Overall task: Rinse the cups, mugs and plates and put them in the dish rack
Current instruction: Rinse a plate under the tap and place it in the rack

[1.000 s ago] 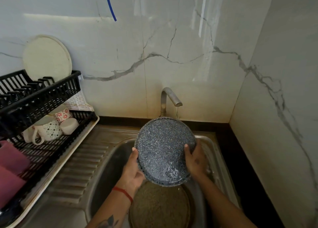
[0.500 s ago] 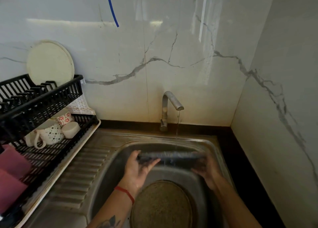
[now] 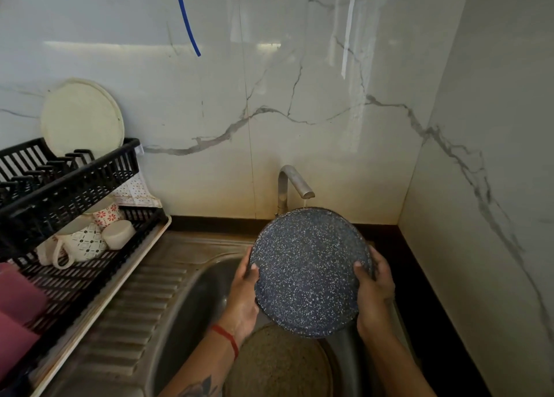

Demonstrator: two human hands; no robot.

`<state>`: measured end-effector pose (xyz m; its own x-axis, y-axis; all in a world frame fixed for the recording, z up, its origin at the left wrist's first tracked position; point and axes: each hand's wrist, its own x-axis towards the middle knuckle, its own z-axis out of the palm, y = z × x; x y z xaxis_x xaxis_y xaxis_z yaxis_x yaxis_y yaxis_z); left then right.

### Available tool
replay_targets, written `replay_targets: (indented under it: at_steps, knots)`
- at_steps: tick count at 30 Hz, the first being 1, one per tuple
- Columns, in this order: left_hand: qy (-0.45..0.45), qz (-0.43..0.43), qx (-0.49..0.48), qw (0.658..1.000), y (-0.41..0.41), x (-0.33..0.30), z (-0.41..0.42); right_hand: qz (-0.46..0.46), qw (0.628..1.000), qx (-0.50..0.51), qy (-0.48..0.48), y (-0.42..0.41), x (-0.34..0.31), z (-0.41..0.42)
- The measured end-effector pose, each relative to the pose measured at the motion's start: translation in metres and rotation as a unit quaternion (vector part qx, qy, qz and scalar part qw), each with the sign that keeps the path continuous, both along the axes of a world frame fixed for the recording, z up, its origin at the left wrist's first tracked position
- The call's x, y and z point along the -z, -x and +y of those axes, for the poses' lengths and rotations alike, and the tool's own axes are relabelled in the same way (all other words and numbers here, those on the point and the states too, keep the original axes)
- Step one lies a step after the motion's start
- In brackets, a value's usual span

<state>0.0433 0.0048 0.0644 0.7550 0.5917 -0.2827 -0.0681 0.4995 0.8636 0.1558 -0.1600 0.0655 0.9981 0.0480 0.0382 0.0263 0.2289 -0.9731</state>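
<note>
Now speckled plate tilted upright again — left hand, right hand gripping rims.

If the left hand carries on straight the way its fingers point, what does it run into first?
The left hand already grips the speckled dark blue round plate by its left rim, fingers pointing up and away. Beyond lies probably the steel sink's back edge, then the marble wall; depth is unclear.

Both my forearms are bare, no sleeves showing at all. Thin red thread bracelet on my left wrist, and a dark tattoo peeking in on that forearm, cut off by the frame edge.
</note>
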Motion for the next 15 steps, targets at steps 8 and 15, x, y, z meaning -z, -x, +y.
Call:
replay_targets:
  at_steps: [8, 15]
  knots:
    - [0.167, 0.148, 0.1, 0.97, -0.018, 0.023, -0.04, -0.18, 0.947, -0.107, 0.242, 0.009, -0.057, 0.006]
    - [0.114, 0.096, 0.155, 0.977, -0.018, 0.005, -0.031, -0.216, 0.931, -0.003, 0.295, -0.021, -0.044, -0.015]
